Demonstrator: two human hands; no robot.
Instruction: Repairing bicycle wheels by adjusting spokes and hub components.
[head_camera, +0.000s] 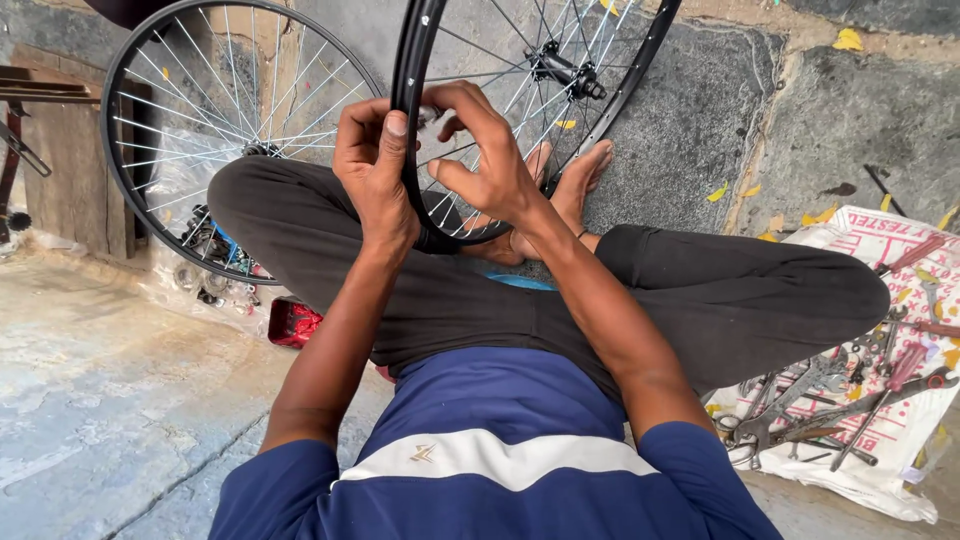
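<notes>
Head view: the rim (408, 120) stands upright at top centre, over the crossed legs. The left hand (375, 165) is clamped on its edge, thumb pressed flat; the right hand (490, 160) pinches something small and pale at the same spot, can't tell what. Looks to me like a slip could drop that bit through the spokes (500, 60) or roll the rim onto the bare feet (570, 190). Room's tight: a second wheel (190, 110) at upper left, tools (850, 400) on a sack lower right, open floor lower left.
</notes>
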